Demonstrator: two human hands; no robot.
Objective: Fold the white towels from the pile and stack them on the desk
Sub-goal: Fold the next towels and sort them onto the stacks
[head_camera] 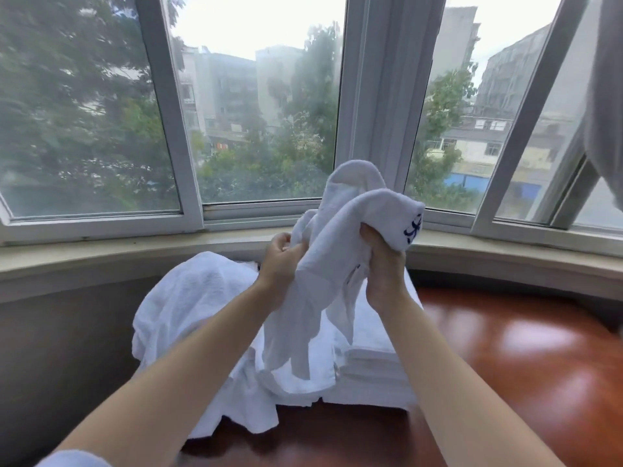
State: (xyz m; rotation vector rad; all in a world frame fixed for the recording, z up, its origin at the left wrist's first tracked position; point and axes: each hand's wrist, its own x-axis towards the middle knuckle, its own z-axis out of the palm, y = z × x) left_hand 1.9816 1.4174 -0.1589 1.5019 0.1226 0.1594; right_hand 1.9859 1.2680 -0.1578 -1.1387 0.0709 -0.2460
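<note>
The unfolded pile lies at left on the desk. The left hand pinches the raised towel, apparently at an edge; the right hand grips its bunched upper part. Locate two adjacent corners, spread taut, then fold. The folded stack sits behind.

Bare forearms, pale blue sleeve edge

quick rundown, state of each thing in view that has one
towel in hands: unfolded, bunched, held up in the air
left hand: grips the towel
right hand: grips the towel
towel pile: loose, crumpled
folded stack: neat, on the desk
</note>
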